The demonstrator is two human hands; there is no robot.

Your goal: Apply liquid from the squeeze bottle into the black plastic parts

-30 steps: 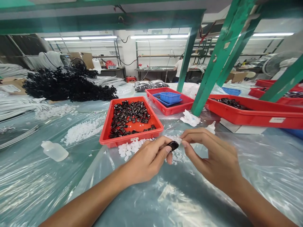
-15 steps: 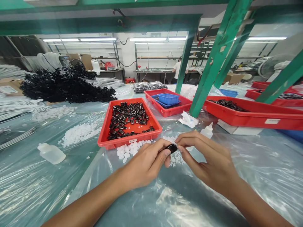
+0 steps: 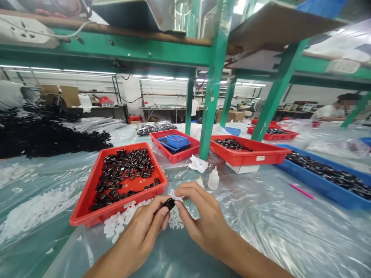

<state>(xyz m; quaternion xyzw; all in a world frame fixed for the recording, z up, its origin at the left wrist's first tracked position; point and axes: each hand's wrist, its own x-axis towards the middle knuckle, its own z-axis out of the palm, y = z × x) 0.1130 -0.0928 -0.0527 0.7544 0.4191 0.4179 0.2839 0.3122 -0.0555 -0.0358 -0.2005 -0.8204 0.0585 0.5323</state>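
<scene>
My left hand (image 3: 146, 227) pinches a small glossy black plastic part (image 3: 169, 204) between thumb and fingers. My right hand (image 3: 207, 224) meets the part's right end, thumb and forefinger drawn together; whatever is between those fingertips is too small to make out. Beneath the hands lies a heap of tiny white plastic pieces (image 3: 176, 221). Flat white pieces (image 3: 114, 224) are strewn along the front of a red tray (image 3: 82, 202), which holds many similar black parts (image 3: 127, 166).
Just beyond my right hand stands a clear squeeze bottle (image 3: 213, 179), near crumpled white tissue (image 3: 198, 163). A green post (image 3: 210, 112) rises behind. To the right are another red tray (image 3: 246, 157), a pink stick (image 3: 302, 191) and a long blue tray (image 3: 313, 181). People sit farther back.
The view has swung right and tilted up, bringing the blue tray and pink stick into sight. Both hands stay together at the black part, with my right fingertips now against its end.
</scene>
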